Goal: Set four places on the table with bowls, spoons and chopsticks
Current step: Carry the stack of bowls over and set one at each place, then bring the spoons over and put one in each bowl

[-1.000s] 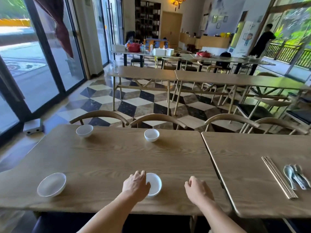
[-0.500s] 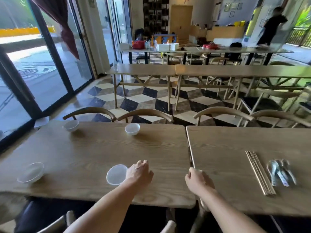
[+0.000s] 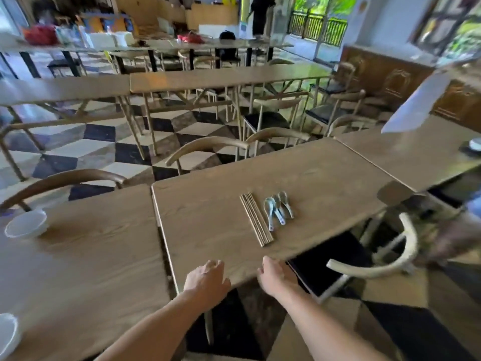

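A bundle of wooden chopsticks lies on the right-hand wooden table, with several pale ceramic spoons just to its right. On the left table a white bowl stands at the far left, and the rim of another white bowl shows at the lower left edge. My left hand hovers over the right table's near edge, fingers relaxed and empty. Beside it, my right hand holds nothing, loosely curled at that same edge.
Curved-back wooden chairs line the far side of both tables, and one chair stands at the near right. A third table adjoins at the right. Another person's blurred hand is at the right edge. More tables stand behind.
The view has swung right, away from the bowls. My left hand has let go of the near bowl, and both hands have moved to the right table's near edge, closer to the chopsticks and spoons.
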`<action>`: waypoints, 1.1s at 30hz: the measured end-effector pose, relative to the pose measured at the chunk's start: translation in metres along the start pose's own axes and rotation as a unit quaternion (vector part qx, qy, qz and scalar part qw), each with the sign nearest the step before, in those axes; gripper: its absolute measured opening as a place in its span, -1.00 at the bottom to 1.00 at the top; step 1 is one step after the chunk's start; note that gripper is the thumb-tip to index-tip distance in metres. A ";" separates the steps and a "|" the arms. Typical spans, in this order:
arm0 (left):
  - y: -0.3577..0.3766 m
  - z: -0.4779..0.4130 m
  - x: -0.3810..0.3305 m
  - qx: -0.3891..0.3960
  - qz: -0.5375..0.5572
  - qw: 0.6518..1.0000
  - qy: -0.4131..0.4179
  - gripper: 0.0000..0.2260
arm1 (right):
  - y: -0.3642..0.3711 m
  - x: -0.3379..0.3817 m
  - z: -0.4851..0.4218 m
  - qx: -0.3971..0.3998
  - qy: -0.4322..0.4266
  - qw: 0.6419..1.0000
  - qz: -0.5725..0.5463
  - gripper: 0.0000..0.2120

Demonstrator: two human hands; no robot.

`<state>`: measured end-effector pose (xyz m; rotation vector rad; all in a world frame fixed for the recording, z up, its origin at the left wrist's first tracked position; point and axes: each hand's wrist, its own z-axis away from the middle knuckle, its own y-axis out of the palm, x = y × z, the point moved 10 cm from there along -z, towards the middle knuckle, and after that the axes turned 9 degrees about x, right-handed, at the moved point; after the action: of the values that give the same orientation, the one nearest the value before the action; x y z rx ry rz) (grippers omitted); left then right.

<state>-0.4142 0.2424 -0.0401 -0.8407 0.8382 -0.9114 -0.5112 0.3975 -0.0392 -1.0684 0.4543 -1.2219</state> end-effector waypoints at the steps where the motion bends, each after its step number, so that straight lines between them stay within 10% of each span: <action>1: 0.003 -0.012 -0.010 0.013 -0.006 1.000 0.012 -0.66 | 0.000 -0.011 -0.003 0.002 0.010 1.000 -0.009 -0.71; 21: -0.011 -0.254 -0.110 0.111 0.277 0.954 -0.012 -0.86 | -0.054 -0.139 -0.135 0.072 0.112 0.971 -0.198 -0.90; 33: -0.037 -0.387 -0.112 0.015 0.260 0.952 -0.160 -0.77 | -0.093 -0.166 -0.351 0.105 0.051 0.976 -0.184 -0.37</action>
<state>-0.8050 0.2347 -0.1421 -0.6698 0.7081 -0.3110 -0.8896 0.4067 -0.1660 -0.9341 0.2003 -1.6200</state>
